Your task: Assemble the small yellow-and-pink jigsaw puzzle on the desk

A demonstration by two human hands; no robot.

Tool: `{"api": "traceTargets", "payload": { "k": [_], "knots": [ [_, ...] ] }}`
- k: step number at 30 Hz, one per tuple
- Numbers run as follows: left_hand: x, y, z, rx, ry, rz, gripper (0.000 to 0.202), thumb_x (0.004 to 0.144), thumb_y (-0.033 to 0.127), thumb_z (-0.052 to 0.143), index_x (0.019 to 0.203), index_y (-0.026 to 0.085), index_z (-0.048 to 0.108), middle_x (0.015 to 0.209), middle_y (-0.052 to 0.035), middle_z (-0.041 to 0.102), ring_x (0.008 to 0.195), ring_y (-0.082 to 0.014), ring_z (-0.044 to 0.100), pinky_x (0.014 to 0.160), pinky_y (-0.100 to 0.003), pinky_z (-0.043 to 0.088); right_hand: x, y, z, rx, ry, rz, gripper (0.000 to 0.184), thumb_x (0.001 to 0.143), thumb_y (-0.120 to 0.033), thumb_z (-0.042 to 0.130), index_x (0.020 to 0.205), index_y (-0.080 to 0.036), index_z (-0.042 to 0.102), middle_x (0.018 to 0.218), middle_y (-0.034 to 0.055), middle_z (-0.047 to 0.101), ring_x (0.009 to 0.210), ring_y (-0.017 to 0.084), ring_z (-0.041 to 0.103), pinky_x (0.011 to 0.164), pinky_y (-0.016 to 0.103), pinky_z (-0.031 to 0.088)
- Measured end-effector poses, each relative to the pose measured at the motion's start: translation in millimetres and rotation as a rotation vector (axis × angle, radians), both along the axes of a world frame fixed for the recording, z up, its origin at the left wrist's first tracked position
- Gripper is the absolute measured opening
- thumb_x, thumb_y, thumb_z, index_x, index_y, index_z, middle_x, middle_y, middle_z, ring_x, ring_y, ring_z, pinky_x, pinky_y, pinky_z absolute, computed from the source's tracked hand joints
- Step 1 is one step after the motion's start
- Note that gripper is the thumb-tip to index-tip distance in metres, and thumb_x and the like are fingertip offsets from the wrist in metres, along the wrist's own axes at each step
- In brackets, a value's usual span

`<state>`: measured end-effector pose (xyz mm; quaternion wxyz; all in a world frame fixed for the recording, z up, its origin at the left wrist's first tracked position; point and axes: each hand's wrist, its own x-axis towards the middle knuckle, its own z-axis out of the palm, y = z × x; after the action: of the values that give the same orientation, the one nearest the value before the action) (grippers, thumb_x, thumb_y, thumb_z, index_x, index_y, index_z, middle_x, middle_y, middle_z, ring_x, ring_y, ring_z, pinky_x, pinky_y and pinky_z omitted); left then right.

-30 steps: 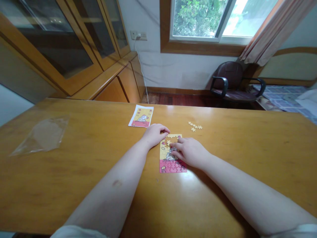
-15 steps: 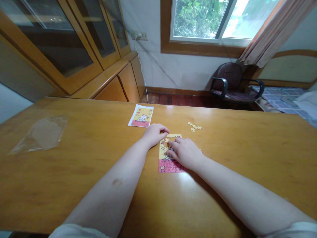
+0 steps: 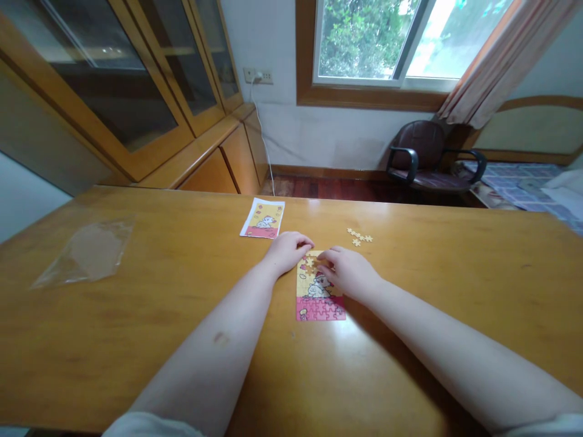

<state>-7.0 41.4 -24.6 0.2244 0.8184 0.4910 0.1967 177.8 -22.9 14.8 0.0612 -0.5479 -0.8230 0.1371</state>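
A partly assembled jigsaw puzzle (image 3: 321, 308) lies flat on the table, with a pink lower part, a yellow upper part and a white cartoon animal. Gaps and loose yellow pieces show in its upper area. My left hand (image 3: 288, 250) is closed, fingers bent and thumb tips at the puzzle's top left corner, steadying it. Over the upper right of the puzzle, my right hand (image 3: 353, 271) pinches at a small yellow puzzle piece, mostly hidden by its fingertips. Several loose yellow pieces (image 3: 359, 237) lie beyond my right hand.
A picture card (image 3: 263, 218) with the same design lies beyond my left hand. At the far left is a clear plastic bag (image 3: 93, 252) on the wooden table (image 3: 159, 291). A cabinet (image 3: 200, 158) stands at left, and an armchair (image 3: 421, 152) behind the table.
My right hand has drawn back slightly up and right, uncovering more of the animal picture, and its fingers are closer together. My left hand stays at the corner. The view has shifted slightly.
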Motion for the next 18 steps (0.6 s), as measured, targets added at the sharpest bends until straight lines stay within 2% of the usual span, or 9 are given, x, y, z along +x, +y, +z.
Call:
{"api": "traceTargets", "payload": {
  "k": [5, 10, 18],
  "knots": [
    [0, 0, 0.4, -0.011, -0.068, 0.041, 0.024, 0.085, 0.027, 0.052, 0.094, 0.021, 0.074, 0.097, -0.0038, 0.071, 0.092, -0.0192, 0.063, 0.085, -0.031, 0.049, -12, 16, 9.8, -0.053, -0.093, 0.043, 0.024, 0.089, -0.031, 0.051, 0.106, -0.024, 0.067, 0.096, 0.0057, 0.068, 0.085, 0.019, 0.064, 0.072, 0.026, 0.042],
    [0, -1, 2.3, -0.030, -0.054, 0.035, 0.022, 0.084, 0.026, 0.054, 0.092, 0.022, 0.074, 0.095, -0.0032, 0.072, 0.091, -0.0192, 0.063, 0.086, -0.032, 0.049, -16, 26, 4.6, -0.105, -0.068, 0.067, 0.026, 0.086, -0.032, 0.056, 0.109, -0.026, 0.066, 0.096, 0.0045, 0.070, 0.083, 0.018, 0.064, 0.069, 0.025, 0.042],
    [0, -2, 2.0, -0.016, -0.031, 0.029, 0.023, 0.083, 0.026, 0.053, 0.090, 0.023, 0.075, 0.094, -0.0023, 0.072, 0.091, -0.0194, 0.063, 0.084, -0.032, 0.048, -17, 30, -0.2, -0.136, -0.091, 0.100, 0.026, 0.086, -0.031, 0.054, 0.110, -0.025, 0.062, 0.094, 0.0049, 0.071, 0.083, 0.020, 0.064, 0.068, 0.026, 0.041]
  ]
}}
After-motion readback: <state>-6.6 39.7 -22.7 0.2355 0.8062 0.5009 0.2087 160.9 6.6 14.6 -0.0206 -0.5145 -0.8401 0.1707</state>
